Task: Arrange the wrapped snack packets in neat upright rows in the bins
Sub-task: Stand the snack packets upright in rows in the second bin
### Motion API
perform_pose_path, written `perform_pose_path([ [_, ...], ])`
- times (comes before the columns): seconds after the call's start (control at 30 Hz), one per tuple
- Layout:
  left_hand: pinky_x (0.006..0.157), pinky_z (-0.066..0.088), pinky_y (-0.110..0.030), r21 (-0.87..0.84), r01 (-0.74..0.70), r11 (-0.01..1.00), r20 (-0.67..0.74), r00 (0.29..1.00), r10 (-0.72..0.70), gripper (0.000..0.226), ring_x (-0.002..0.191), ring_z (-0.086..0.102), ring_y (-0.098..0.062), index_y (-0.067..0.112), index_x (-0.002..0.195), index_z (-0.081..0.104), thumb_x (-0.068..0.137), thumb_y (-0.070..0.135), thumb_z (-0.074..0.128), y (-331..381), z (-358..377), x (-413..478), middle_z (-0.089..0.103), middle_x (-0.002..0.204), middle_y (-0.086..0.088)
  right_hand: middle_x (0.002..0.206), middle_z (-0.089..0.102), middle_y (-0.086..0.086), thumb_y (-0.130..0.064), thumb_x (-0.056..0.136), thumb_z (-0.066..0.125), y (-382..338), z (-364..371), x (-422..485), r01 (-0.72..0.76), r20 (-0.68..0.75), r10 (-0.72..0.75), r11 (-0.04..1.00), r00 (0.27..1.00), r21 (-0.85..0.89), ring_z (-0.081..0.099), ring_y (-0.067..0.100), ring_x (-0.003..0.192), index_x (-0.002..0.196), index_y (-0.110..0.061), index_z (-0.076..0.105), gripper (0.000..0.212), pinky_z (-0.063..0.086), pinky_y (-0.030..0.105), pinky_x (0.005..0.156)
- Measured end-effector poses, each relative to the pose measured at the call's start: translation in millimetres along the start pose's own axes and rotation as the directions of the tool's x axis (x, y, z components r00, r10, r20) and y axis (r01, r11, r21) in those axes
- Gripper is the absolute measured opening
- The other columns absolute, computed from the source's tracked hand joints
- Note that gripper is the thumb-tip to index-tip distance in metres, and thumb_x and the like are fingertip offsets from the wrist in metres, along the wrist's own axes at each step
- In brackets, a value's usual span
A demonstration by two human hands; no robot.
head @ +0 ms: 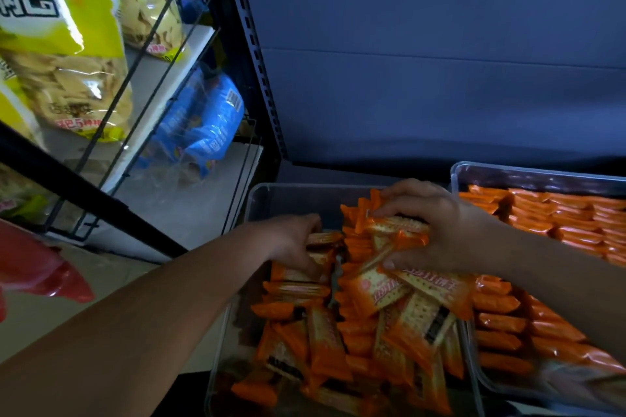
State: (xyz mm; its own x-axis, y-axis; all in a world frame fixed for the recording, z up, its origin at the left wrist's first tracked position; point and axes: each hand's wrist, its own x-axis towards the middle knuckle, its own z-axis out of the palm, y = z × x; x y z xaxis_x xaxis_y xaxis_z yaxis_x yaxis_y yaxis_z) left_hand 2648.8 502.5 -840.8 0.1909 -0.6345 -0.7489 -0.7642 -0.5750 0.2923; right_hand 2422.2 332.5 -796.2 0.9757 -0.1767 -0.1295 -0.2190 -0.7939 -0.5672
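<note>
Head view showed my left hand (291, 244) down near the far left corner of the clear bin (252, 213). Its fingers were curled over a few packets (321, 239) with the thumb beneath, so it gripped them. Towards the near edge of that bin the loose heap (372, 332) lay criss-crossed, some packets flat and some tilted, none in a row. My right hand (440, 230) was at the far right side of the same bin. It clutched a bundle (393, 237) of packets, fingers over the top and thumb at the near side. The bundle fanned out unevenly and touched the heap below it. Over the right edge, the second bin (455, 173) held finished rows (559, 223), packed tight on edge.

I judged the step to be squaring a handful and standing it up. To do that well, I needed to tap the bundle's edges flush and set it on its long edge against the far wall. My left hand could serve as a bookend so nothing toppled. Loose packets underneath had to be swept towards the near edge first, or the row would lean.
</note>
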Motion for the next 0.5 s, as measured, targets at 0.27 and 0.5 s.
perform_pose_path([
  [0.27,0.111,0.048,-0.041,-0.032,0.059,0.998,0.127,0.99,-0.055,0.1,0.135,0.052,-0.023,0.034,0.159,0.036,0.075,0.046,0.09,10.2,-2.2,-14.8,0.047,0.156,0.004,0.145,0.037,-0.026,-0.094,0.063,0.053,-3.5,-3.9,0.1,-0.023,0.021,0.023,0.999,1.0,-0.023,0.037,-0.001,0.136,0.133,-0.052,0.056,0.081,0.046,0.035,0.108],
  [0.5,0.093,0.061,-0.036,-0.111,0.012,0.994,0.135,0.991,0.003,0.076,0.106,0.067,-0.012,0.034,0.136,0.055,0.071,0.039,0.093,18.4,-1.1,-67.5,0.066,0.124,0.009,0.149,0.038,-0.02,-0.078,0.071,0.068,-15.7,-7.5,0.3,-0.046,0.054,0.05,0.996,0.997,-0.076,0.036,0.004,0.138,0.141,-0.044,0.055,0.079,0.039,0.029,0.112],
])
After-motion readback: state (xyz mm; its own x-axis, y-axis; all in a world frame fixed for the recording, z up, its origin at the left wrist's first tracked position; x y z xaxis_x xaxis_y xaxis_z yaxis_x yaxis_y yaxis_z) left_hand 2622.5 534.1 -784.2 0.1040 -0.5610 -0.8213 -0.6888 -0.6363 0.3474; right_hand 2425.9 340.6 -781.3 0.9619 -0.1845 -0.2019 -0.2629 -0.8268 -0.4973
